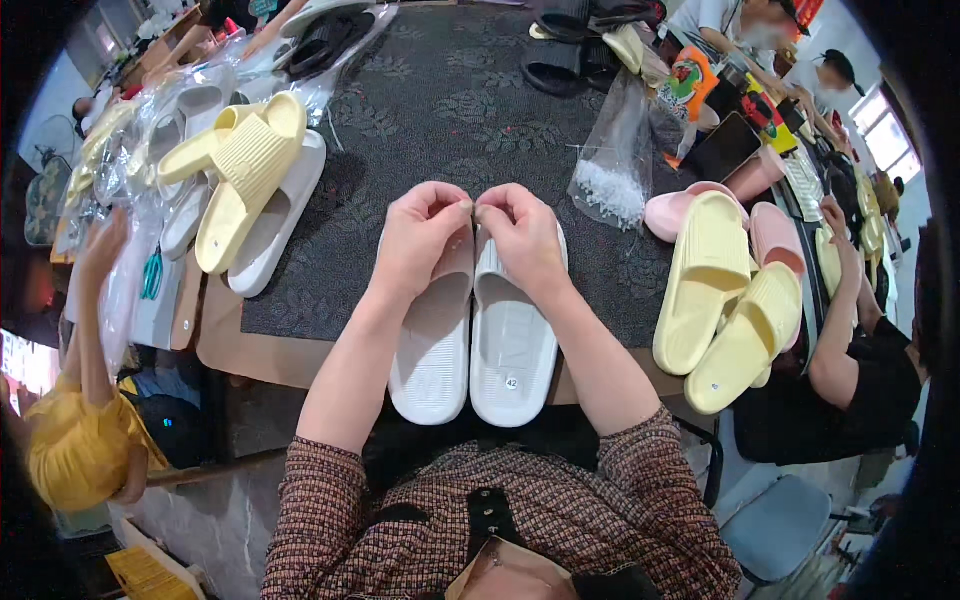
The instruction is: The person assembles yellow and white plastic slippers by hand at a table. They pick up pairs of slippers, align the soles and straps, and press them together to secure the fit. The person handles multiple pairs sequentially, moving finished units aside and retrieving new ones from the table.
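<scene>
A pair of light grey slide slippers lies side by side at the table's near edge, heels toward me: the left slipper (430, 375) and the right slipper (512, 365), which has a small round sticker on its heel. Over the left slipper's strap, my left hand (425, 235) is closed, thumb and forefinger pinched at the inner edge. My right hand (522, 235) mirrors it over the other strap, also pinched. The fingertips nearly meet above the gap between the slippers. Whatever they pinch is too small or too hidden to make out.
Stacked yellow slippers (255, 155) and grey ones stand at left beside clear plastic wrapping (145, 130). Yellow slippers (702, 285) and pink slippers (775, 238) are piled at right. A clear bag (612, 180) holds small white plastic pieces. Teal scissors (152, 275) lie left. People work on both sides.
</scene>
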### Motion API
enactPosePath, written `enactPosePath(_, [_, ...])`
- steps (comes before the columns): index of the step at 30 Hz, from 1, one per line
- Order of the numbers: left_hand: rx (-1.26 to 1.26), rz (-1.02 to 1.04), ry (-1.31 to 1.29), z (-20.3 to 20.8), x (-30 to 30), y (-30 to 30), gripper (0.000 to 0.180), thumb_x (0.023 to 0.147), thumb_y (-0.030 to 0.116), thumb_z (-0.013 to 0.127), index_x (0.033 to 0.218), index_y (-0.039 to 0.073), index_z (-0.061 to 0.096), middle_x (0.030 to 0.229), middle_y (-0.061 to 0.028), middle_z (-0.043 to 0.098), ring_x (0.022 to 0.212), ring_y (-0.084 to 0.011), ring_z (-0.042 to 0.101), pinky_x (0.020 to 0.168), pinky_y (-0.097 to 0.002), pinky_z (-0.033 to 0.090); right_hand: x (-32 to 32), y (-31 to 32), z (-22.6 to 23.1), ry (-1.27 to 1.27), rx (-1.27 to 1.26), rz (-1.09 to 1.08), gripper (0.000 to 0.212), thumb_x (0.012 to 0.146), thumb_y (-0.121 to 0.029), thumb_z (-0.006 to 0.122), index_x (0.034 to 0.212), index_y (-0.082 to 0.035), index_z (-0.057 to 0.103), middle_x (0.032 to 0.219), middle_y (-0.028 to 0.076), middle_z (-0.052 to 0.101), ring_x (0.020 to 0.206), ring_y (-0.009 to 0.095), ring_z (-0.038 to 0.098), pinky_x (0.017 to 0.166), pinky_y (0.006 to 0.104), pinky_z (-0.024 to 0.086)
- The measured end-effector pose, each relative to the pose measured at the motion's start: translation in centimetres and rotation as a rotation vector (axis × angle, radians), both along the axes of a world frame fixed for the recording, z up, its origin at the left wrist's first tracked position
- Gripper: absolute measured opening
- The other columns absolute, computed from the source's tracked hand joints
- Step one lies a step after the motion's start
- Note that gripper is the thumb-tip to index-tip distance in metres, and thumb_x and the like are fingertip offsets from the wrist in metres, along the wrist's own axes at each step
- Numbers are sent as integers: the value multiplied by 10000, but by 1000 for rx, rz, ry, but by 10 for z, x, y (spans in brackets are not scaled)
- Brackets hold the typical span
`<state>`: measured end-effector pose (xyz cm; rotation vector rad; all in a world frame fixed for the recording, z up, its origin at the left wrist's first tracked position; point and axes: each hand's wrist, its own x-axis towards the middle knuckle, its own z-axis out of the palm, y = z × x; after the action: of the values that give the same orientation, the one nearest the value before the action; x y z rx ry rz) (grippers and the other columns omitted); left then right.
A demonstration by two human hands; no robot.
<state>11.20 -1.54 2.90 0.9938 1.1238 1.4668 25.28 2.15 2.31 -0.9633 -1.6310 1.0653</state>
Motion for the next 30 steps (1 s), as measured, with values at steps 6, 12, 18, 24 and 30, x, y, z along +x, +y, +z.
enactPosePath(6, [23,40,-74,-1,2,-1,81,852,68,618,913,15,613,748,0,599,641,-46,534,557,-185,428,2,0,1,-26,3,1,114,821,-61,586,885,27,619,755,114,651,689,157,609,634,292,479])
enactPosePath(12, [22,-11,135,-5,0,2,99,850,77,629,930,19,618,758,19,595,667,-32,521,584,-182,429,-1,1,-3,-8,-21,7,110,821,-69,600,881,22,619,766,115,654,691,158,610,640,293,480])
enactPosePath(18, [-15,-33,25,2,3,-1,85,869,52,596,949,26,609,815,-1,603,705,-52,552,616,-188,462,-1,3,-3,28,-37,16,113,820,-74,602,877,22,615,765,111,653,700,154,614,642,292,481])
enactPosePath(24, [-47,-16,6,3,2,0,85,855,53,602,926,14,627,805,11,604,693,-40,534,610,-190,441,0,2,-2,34,-64,26,108,818,-68,603,880,19,616,739,84,636,676,127,589,621,275,470])
enactPosePath(30, [19,4,133,0,3,0,77,854,58,602,909,12,629,783,12,602,677,-40,529,614,-192,439,1,1,-7,31,-64,13,104,820,-75,609,873,14,623,740,65,638,658,106,573,606,261,462])
